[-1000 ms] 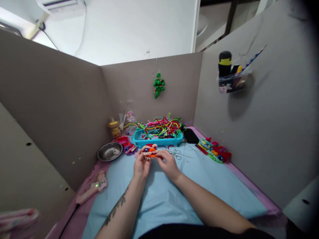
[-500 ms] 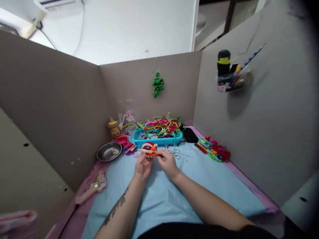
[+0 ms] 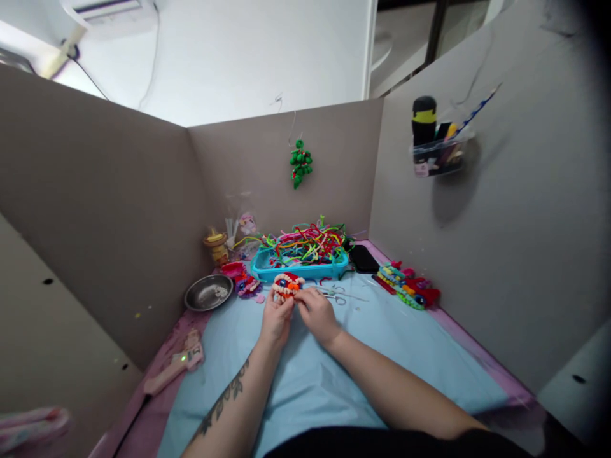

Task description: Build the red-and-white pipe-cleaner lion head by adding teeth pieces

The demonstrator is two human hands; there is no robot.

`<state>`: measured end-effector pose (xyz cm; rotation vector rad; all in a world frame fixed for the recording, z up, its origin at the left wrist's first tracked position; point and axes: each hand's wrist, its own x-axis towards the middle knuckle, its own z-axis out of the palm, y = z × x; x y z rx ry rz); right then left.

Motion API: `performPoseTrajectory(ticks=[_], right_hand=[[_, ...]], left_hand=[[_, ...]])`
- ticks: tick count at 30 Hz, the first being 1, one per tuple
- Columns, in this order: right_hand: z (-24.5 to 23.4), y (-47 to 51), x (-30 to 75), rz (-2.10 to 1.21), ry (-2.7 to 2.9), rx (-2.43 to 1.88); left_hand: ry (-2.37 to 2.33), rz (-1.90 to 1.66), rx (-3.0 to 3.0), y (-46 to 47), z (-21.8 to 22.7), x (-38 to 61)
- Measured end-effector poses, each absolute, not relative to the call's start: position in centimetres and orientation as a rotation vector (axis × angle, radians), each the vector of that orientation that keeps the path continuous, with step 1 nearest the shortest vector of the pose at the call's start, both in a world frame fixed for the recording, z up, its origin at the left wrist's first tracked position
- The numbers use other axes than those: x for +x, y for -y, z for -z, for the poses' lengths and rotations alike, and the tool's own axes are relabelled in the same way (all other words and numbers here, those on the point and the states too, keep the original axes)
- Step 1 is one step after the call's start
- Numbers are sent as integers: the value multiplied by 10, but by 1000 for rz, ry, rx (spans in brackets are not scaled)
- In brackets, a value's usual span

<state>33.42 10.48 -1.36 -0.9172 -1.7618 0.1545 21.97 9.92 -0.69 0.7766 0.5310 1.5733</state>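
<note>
A fuzzy pipe-cleaner figure (image 3: 287,286) in red, cream and orange, with a blue eye, is held up over the blue table cover. My left hand (image 3: 277,316) grips it from below and the left, fingers closed around its lower edge. My right hand (image 3: 317,313) is closed in a pinch at the figure's lower right side, its fingertips touching it. Whatever small strand may lie between those fingertips is too small to make out. Scissors (image 3: 340,298) lie on the cover just beyond my right hand.
A blue tray (image 3: 300,272) heaped with pipe cleaners stands behind. To the left are a metal bowl (image 3: 195,298) and a pink glue gun (image 3: 174,367) with its cord. A black phone (image 3: 363,259) and colourful fuzzy figures (image 3: 405,286) lie right. Grey panels (image 3: 286,165) enclose the table.
My right hand has shifted slightly left and in against the figure's lower edge. The figure has turned a little, and my left fingers have come closer to my right ones.
</note>
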Motion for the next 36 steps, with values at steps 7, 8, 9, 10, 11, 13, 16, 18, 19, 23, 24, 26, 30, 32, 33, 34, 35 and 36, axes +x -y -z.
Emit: performPoseTrajectory(ticks=[7,8,9,10,11,13,16,18,19,23,24,26,30,32,33,34,35,36], right_hand=[[7,-102,335,-321,1675,-859],[6,-102,336,-333,1660,-878],[6,-102,338,-340,1651,-897],[5,-101,339,-342,1643,-912],[5,-101,339,-342,1637,-923],[5,-101,340,-345,1636,-935],[6,-103,339,-347,1644,-944],[7,-104,338,-343,1635,-955],[8,-105,337,-344,1626,-964],[9,-110,338,-383,1568,-1013],[9,-111,338,-406,1546,-1025],[10,-113,338,-489,1484,-1056],[14,-118,334,-842,1234,-1064],[15,-119,331,-1083,1028,-1011],[15,-120,331,-1208,918,-968],[15,-121,330,-1326,817,-914],[15,-121,330,-1429,736,-852],[14,-122,331,-1511,676,-788]], left_hand=[[-624,-1652,696,-102,7,215],[-625,-1663,699,-103,7,214],[-625,-1673,701,-103,7,213],[-625,-1679,700,-104,6,212],[-624,-1683,698,-104,6,212],[-621,-1691,691,-104,5,212],[-612,-1675,706,-103,5,213],[-607,-1659,714,-102,4,214],[-605,-1652,714,-101,4,215],[-595,-1626,698,-99,2,218],[-594,-1623,692,-99,2,219],[-591,-1625,683,-99,3,220],[-583,-1629,686,-100,5,220],[-581,-1622,690,-100,6,221],[-580,-1613,692,-100,7,221],[-577,-1601,695,-100,7,222],[-570,-1585,701,-100,7,222],[-559,-1565,711,-99,7,223]])
